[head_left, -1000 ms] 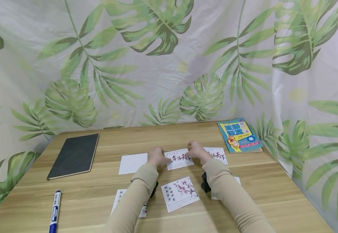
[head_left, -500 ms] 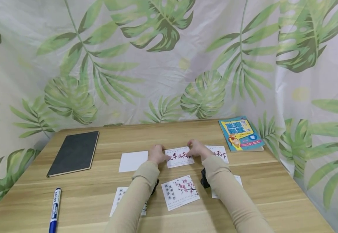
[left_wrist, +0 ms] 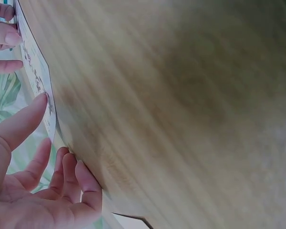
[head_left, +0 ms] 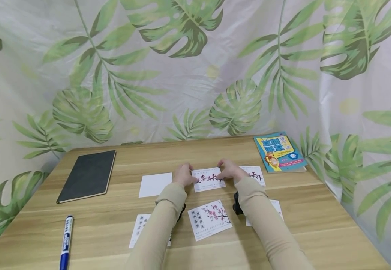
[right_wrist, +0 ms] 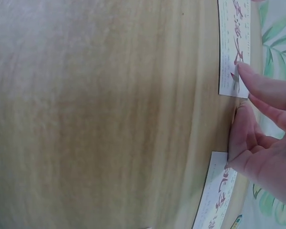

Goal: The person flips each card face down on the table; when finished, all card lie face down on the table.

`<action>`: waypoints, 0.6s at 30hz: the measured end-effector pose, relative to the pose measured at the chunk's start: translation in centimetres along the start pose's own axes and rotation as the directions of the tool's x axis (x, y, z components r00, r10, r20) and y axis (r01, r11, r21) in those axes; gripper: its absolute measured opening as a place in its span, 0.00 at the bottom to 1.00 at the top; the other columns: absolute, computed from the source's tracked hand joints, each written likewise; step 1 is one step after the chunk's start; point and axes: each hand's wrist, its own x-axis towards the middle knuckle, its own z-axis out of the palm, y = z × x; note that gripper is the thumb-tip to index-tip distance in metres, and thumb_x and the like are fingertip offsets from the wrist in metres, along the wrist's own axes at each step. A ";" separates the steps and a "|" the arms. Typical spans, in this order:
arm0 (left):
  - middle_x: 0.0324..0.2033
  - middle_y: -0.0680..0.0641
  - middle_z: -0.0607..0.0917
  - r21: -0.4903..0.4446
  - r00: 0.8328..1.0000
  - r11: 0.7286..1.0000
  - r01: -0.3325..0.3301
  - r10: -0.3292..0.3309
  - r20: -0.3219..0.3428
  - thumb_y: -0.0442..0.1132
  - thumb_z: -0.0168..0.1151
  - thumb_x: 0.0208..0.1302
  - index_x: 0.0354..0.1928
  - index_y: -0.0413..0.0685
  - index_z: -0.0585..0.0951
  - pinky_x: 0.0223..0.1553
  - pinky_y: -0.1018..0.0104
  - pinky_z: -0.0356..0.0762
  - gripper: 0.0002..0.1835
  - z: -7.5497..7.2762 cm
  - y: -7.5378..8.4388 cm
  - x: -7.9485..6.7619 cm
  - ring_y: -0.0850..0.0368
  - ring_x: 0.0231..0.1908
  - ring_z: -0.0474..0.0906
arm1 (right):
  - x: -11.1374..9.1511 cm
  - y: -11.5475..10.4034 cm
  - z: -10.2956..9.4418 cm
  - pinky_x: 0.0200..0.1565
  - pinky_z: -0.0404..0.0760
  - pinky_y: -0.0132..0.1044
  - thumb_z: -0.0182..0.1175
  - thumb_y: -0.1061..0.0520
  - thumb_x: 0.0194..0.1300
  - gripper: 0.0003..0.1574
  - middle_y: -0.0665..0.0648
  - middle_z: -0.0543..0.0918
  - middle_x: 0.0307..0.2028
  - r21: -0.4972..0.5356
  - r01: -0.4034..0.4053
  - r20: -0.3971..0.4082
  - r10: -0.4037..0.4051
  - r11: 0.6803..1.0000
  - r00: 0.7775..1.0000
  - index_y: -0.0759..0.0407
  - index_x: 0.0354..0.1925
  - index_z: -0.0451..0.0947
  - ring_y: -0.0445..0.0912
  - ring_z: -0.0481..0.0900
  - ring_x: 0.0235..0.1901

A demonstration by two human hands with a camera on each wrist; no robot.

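Observation:
A white card with red brush characters (head_left: 209, 179) lies on the table between both hands in the head view. My left hand (head_left: 183, 175) holds its left edge, the thumb resting on the printed face (left_wrist: 32, 67) in the left wrist view. At the opposite edge my right hand (head_left: 233, 172) pinches the corner, its thumb on top of the card (right_wrist: 229, 52) in the right wrist view; its other fingers lie on the table. A second card with red characters (head_left: 256, 175) sits partly behind the right hand. Nearer is a plum-blossom card (head_left: 210, 220).
A blank white card (head_left: 155, 185) lies left of the hands. Two more cards are partly hidden under the sleeves. A black notebook (head_left: 88, 176) and a blue marker (head_left: 66, 242) are at left. A colourful book (head_left: 279, 152) lies at the back right, before a leaf-patterned curtain (head_left: 188, 75).
The head view has shifted slightly, so everything sits a little higher in it. Both hands stay at the same card, with only slight finger movement.

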 end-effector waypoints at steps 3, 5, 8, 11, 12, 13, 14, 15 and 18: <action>0.40 0.40 0.81 -0.019 1.000 1.000 0.003 -0.002 0.016 0.34 0.74 0.42 0.42 0.39 0.76 0.48 0.57 0.76 0.23 0.0 0.0 0.3 0.45 0.43 0.76 | -0.1 0.0 -0.1 0.47 0.72 0.39 0.68 0.65 0.51 0.30 0.69 0.71 0.55 -0.004 0.007 -0.004 -0.007 1.000 1.000 0.65 0.52 0.68 0.53 0.71 0.45; 0.40 0.40 0.80 -0.028 1.000 1.000 0.001 0.000 0.021 0.34 0.74 0.42 0.43 0.38 0.76 0.47 0.57 0.76 0.24 -0.1 0.1 0.2 0.46 0.42 0.76 | 0.0 0.0 0.0 0.49 0.71 0.40 0.69 0.65 0.50 0.30 0.69 0.72 0.54 -0.005 0.011 -0.011 -0.011 1.000 1.000 0.64 0.51 0.68 0.53 0.71 0.46; 0.42 0.38 0.80 -0.077 0.998 0.997 0.028 -0.025 0.050 0.32 0.73 0.44 0.47 0.36 0.74 0.51 0.54 0.75 0.26 -0.2 0.4 0.0 0.45 0.44 0.76 | 0.2 0.1 0.0 0.48 0.72 0.40 0.69 0.65 0.49 0.30 0.68 0.72 0.52 -0.006 0.009 -0.011 -0.010 1.000 1.000 0.64 0.50 0.68 0.53 0.71 0.45; 0.42 0.37 0.79 -0.114 0.998 0.993 0.034 -0.028 0.051 0.30 0.72 0.45 0.49 0.34 0.72 0.50 0.54 0.76 0.27 -0.1 0.7 -0.3 0.44 0.44 0.75 | 0.4 0.3 0.0 0.50 0.71 0.41 0.69 0.65 0.50 0.31 0.68 0.72 0.52 -0.018 0.014 -0.005 -0.014 1.000 1.000 0.64 0.50 0.67 0.54 0.70 0.46; 0.43 0.36 0.79 -0.125 0.998 0.991 0.043 -0.037 0.053 0.29 0.71 0.46 0.50 0.34 0.71 0.51 0.54 0.76 0.27 -0.1 0.8 -0.4 0.44 0.45 0.76 | 0.4 0.4 -0.1 0.48 0.71 0.40 0.69 0.65 0.50 0.31 0.68 0.72 0.51 -0.020 0.015 -0.001 -0.015 1.000 1.000 0.64 0.51 0.66 0.53 0.70 0.45; 0.45 0.35 0.79 -0.127 0.997 0.990 0.054 -0.047 0.055 0.29 0.71 0.46 0.50 0.34 0.71 0.52 0.54 0.76 0.28 0.0 0.8 -0.4 0.43 0.46 0.75 | 0.4 0.4 -0.1 0.47 0.70 0.39 0.69 0.65 0.50 0.31 0.67 0.72 0.51 -0.026 0.017 -0.002 -0.017 1.000 1.000 0.64 0.51 0.66 0.53 0.69 0.45; 0.46 0.35 0.79 -0.124 0.997 0.990 0.060 -0.054 0.054 0.29 0.71 0.47 0.51 0.33 0.71 0.52 0.54 0.76 0.28 0.0 0.8 -0.4 0.43 0.46 0.75 | 0.4 0.4 -0.1 0.46 0.70 0.39 0.69 0.65 0.50 0.31 0.67 0.72 0.50 -0.032 0.019 -0.002 -0.020 0.999 1.000 0.64 0.51 0.65 0.52 0.69 0.44; 0.46 0.35 0.79 -0.122 0.997 0.990 0.065 -0.059 0.054 0.30 0.70 0.47 0.52 0.33 0.71 0.52 0.54 0.76 0.28 0.0 0.9 -0.4 0.43 0.47 0.75 | 0.4 0.3 -0.1 0.45 0.70 0.38 0.69 0.64 0.50 0.31 0.67 0.72 0.49 -0.035 0.021 -0.002 -0.022 0.999 1.000 0.64 0.50 0.65 0.52 0.69 0.43; 0.46 0.35 0.79 -0.105 0.996 0.991 0.083 -0.078 0.054 0.31 0.70 0.49 0.51 0.31 0.73 0.51 0.55 0.77 0.27 0.1 0.7 -0.5 0.44 0.45 0.76 | 0.2 0.1 -0.1 0.41 0.69 0.35 0.69 0.64 0.51 0.29 0.66 0.72 0.48 -0.040 0.032 0.008 -0.031 0.999 0.999 0.65 0.49 0.67 0.50 0.69 0.40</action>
